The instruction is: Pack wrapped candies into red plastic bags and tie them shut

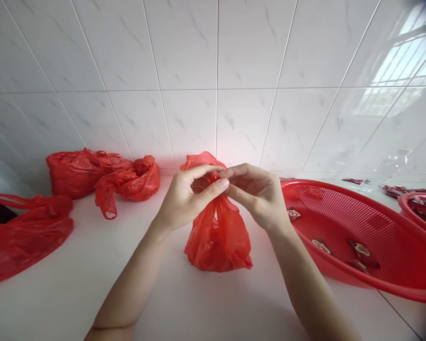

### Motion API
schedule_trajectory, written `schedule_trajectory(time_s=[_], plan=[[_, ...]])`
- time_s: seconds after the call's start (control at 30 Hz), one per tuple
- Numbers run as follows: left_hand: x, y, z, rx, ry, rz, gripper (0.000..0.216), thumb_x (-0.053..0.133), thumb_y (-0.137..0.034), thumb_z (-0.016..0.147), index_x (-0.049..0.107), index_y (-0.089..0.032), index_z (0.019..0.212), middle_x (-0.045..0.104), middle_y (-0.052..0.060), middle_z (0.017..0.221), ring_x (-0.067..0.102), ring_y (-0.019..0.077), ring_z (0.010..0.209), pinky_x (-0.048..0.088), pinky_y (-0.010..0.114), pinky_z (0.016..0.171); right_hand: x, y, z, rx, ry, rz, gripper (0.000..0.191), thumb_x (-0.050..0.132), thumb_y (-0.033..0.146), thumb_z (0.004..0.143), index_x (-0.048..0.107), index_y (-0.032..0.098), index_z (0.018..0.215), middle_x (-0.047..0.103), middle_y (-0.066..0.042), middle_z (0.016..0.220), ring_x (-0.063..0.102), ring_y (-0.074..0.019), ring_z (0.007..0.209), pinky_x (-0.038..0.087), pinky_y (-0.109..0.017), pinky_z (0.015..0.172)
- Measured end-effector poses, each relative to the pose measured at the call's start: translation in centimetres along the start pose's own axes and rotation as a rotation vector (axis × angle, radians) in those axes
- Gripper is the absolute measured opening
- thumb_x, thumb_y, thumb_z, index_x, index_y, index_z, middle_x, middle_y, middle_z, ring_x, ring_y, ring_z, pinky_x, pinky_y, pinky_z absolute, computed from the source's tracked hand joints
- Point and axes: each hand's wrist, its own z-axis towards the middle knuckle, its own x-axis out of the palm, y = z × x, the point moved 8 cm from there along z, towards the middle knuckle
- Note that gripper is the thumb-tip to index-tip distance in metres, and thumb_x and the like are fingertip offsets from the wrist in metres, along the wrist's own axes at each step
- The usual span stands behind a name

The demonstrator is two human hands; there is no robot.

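A red plastic bag (218,241) stands upright on the white counter in front of me, its top gathered into a twisted neck. My left hand (195,189) pinches the neck from the left, thumb and forefinger closed on the plastic. From the right, my right hand (253,189) grips the same gathered part with its fingertips. Both hands meet just above the bag's body, and a loose flap of the bag spreads out behind them. The fingers partly hide the twisted plastic. What the bag contains cannot be made out.
Red tied bags (74,173) lie along the wall at left, with another red bag (28,237) nearer. At right stands a red perforated basket (341,194) holding several small packets (364,253). Beyond it are a smaller red basket (408,201) and a clear plastic bottle (392,166).
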Motion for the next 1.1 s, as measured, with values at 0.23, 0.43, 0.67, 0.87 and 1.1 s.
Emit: schedule_trajectory(time_s=[0.23,0.43,0.67,0.87,1.1], plan=[[-2.5,0.7,0.5,0.04,-0.247,0.077,0.021,0.067,-0.039,0.089,0.074,-0.019,0.089,0.071,0.002,0.083,0.067,0.0183,0.083,0.054,0.03,0.078,-0.5,-1.7,0.1,0.129,0.101,-0.274,0.049,0.085,0.034,0.072,0.066,0.025,0.116,0.067,-0.005,0.112,0.062,-0.0212,0.1,0.053,-0.037,0.088],[-4.1,1.2,0.8,0.038,-0.314,0.014,0.029,0.073,-0.039,0.083,0.073,-0.018,0.103,0.073,0.007,0.1,0.069,0.0208,0.094,0.055,0.033,0.086,-0.2,-5.7,0.4,0.314,0.139,-0.076,0.031,0.064,0.047,0.089,0.065,0.02,0.075,0.068,-0.004,0.086,0.063,-0.0188,0.083,0.051,-0.034,0.08],[-7.0,1.7,0.8,0.029,-0.299,0.017,0.052,0.078,-0.028,0.073,0.064,-0.02,0.123,0.07,0.008,0.111,0.067,0.0236,0.101,0.058,0.036,0.084,-3.8,-8.8,1.1,0.388,-0.208,0.373,0.028,0.067,0.044,0.086,0.058,0.02,0.074,0.066,0.001,0.068,0.036,-0.0055,0.041,0.045,-0.025,0.053],[-7.8,1.6,0.6,0.056,-0.353,0.277,0.042,0.078,-0.029,0.076,0.071,-0.019,0.117,0.074,0.007,0.105,0.07,0.021,0.091,0.058,0.033,0.082,-4.2,-8.7,0.8,0.423,-0.194,0.101,0.025,0.065,0.044,0.087,0.061,0.02,0.084,0.054,0.005,0.054,0.028,-0.0054,0.04,0.026,-0.022,0.042],[-4.6,1.1,0.8,0.121,-0.234,0.238,0.017,0.075,-0.036,0.082,0.08,-0.023,0.092,0.077,0.003,0.085,0.069,0.0178,0.075,0.057,0.03,0.068,-1.2,-7.1,-0.1,0.429,0.058,-0.26,0.021,0.056,0.034,0.091,0.06,0.024,0.109,0.054,0.005,0.061,0.046,-0.0107,0.054,0.036,-0.024,0.05]])
